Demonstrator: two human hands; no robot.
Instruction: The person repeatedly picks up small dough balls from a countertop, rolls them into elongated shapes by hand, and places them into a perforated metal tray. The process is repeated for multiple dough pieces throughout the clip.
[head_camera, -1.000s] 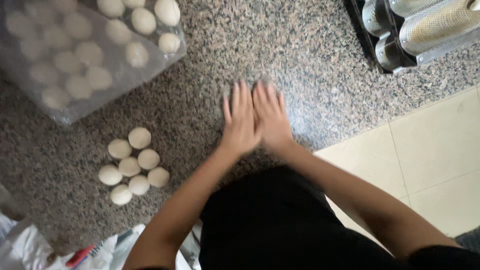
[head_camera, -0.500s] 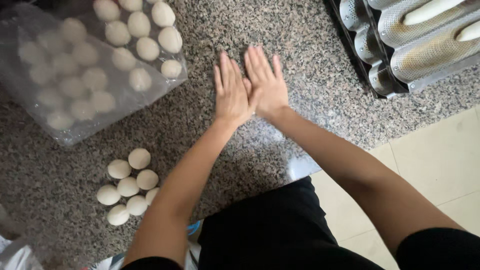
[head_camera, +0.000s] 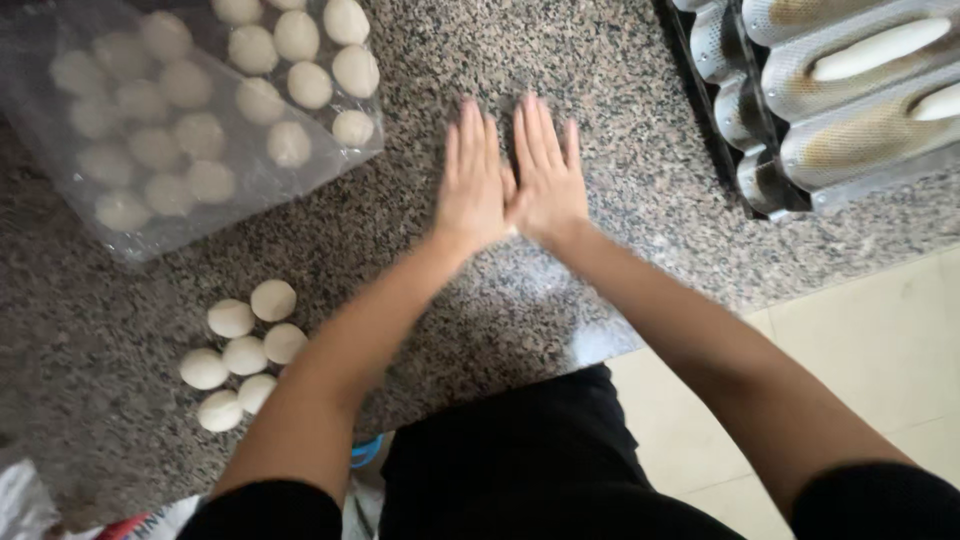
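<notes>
My left hand (head_camera: 472, 180) and my right hand (head_camera: 545, 170) lie flat, palms down, side by side on the speckled granite counter (head_camera: 600, 80), thumbs touching and fingers stretched away from me. A small pale sliver, perhaps dough (head_camera: 511, 231), shows at the heels of the palms; the rest is hidden under them. Several loose round dough balls (head_camera: 243, 352) sit in a cluster on the counter to the left of my left forearm.
A tray of dough balls under clear plastic film (head_camera: 190, 120) stands at the back left. A dark perforated baguette tray (head_camera: 850, 100) with long dough pieces stands at the right. The counter edge runs diagonally above the beige tiled floor (head_camera: 860, 340).
Both flat hands have slid forward across the counter, away from my body, staying side by side. The arms are stretched out further.
</notes>
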